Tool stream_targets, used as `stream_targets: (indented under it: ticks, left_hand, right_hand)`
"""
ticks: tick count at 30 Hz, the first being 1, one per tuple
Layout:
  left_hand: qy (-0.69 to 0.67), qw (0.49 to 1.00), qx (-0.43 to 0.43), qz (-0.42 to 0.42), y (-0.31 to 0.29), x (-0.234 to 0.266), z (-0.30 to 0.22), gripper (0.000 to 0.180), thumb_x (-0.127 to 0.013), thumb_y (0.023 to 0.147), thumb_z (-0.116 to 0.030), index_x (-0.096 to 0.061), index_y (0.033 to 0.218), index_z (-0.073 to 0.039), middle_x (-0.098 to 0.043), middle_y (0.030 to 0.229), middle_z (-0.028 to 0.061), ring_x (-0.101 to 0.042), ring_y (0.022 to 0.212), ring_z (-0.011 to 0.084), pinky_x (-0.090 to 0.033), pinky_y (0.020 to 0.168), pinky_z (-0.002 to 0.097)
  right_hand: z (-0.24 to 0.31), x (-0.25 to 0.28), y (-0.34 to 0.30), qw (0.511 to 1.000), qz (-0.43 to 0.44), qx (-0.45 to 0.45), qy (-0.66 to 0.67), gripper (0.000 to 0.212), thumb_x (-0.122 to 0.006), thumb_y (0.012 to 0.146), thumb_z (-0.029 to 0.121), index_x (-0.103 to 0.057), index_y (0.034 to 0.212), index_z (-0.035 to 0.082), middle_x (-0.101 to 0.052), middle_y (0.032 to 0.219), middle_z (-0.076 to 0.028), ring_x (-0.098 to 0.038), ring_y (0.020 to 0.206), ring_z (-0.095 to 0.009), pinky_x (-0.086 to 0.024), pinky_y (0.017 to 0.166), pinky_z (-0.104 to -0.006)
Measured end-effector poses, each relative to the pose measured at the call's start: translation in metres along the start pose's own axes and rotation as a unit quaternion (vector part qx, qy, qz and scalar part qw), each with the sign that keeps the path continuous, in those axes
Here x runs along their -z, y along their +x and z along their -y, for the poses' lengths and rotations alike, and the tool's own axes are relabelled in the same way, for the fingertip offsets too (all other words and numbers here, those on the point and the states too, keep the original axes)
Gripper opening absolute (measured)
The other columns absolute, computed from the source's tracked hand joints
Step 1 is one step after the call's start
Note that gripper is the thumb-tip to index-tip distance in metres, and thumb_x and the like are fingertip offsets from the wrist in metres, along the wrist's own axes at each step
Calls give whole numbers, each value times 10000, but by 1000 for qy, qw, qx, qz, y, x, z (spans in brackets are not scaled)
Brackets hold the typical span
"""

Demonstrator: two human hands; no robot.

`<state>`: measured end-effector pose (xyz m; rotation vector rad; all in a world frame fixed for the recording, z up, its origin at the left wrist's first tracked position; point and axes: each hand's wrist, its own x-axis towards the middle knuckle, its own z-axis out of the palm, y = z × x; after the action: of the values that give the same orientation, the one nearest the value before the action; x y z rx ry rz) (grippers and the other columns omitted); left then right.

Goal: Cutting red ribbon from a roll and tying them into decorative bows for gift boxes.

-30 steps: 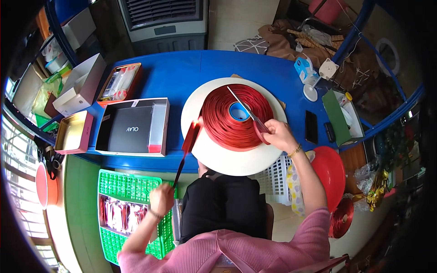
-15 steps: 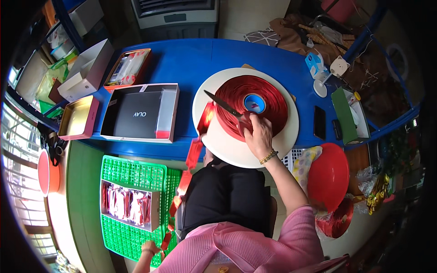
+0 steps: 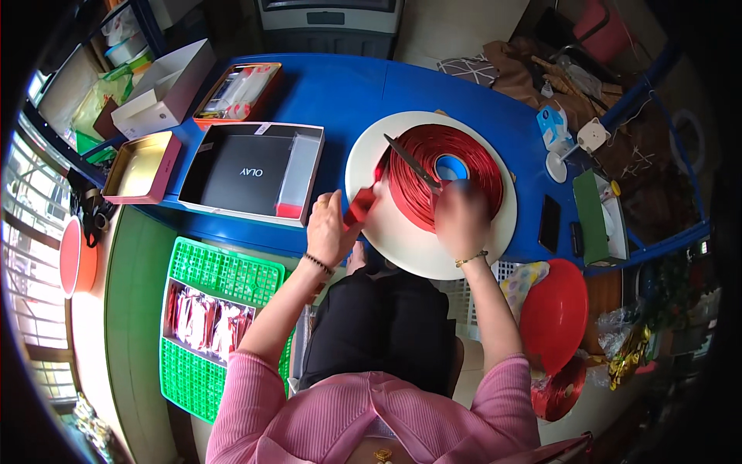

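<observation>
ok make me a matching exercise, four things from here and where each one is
1. scissors
2. phone
3. red ribbon roll
4. green crate

A. on the white disc
B. beside the person's legs, to the left
C. in the right hand
D. on the blue table, right of the disc

Pairs: 1-C, 2-D, 3-A, 4-B

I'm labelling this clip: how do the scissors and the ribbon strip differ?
The scissors have straight dark blades; the ribbon strip is red and bent. The scissors are in the right hand, the strip at the left hand. Both appear above the white disc.
</observation>
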<state>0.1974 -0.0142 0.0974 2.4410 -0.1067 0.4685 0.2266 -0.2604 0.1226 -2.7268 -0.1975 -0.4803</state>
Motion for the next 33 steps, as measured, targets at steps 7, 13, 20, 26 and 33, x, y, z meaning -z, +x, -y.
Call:
stream_targets:
  ticks: [7, 13, 20, 26, 33]
  left_hand:
    - [-34, 990, 97, 93, 9, -15, 8, 353, -733, 646, -299, -600, 840, -35, -633, 705, 127, -623, 691, 311, -485, 621, 390]
    - [-32, 993, 102, 44, -24, -5, 8, 106, -606, 678, -90, -536, 714, -19, -602, 658, 147, -597, 620, 324, -464, 567, 403]
    - [-200, 976, 68, -49, -67, -14, 39, 321, -461, 691, 120, -445, 987, -3, -569, 736, 113, -608, 664, 218, -475, 591, 303]
    - [-508, 779, 324, 175, -77, 23, 21, 521, -666, 831, -195, -420, 1234, 27, -599, 967, 69, -597, 806, 129, -491, 703, 261]
    - [-565, 739, 288, 226, -80, 12, 45, 225, -509, 937, -195, -561, 1081, -29, -654, 906, 55, -618, 849, 149, -478, 795, 284]
  right_hand:
    - [-29, 1, 14, 999, 9, 12, -39, 273, -612, 765, 153, -469, 975, 56, -622, 919, -151, -594, 879, -321, -319, 969, -490]
    - [-51, 1, 27, 999, 11, 31, -10, 284, -613, 766, 133, -472, 1001, 59, -630, 863, -166, -600, 851, -335, -359, 945, -453]
    - [-56, -2, 42, 999, 28, 29, -8, 325, -626, 770, 133, -488, 1053, 52, -631, 906, -176, -596, 870, -344, -374, 927, -462]
    - [-71, -6, 49, 996, 1, 88, -2, 327, -638, 751, 123, -514, 1041, 38, -625, 992, -177, -581, 930, -343, -395, 889, -430]
    - [-69, 4, 45, 996, -26, 84, 14, 312, -646, 748, 109, -541, 1035, 46, -630, 994, -163, -581, 927, -332, -386, 901, -423]
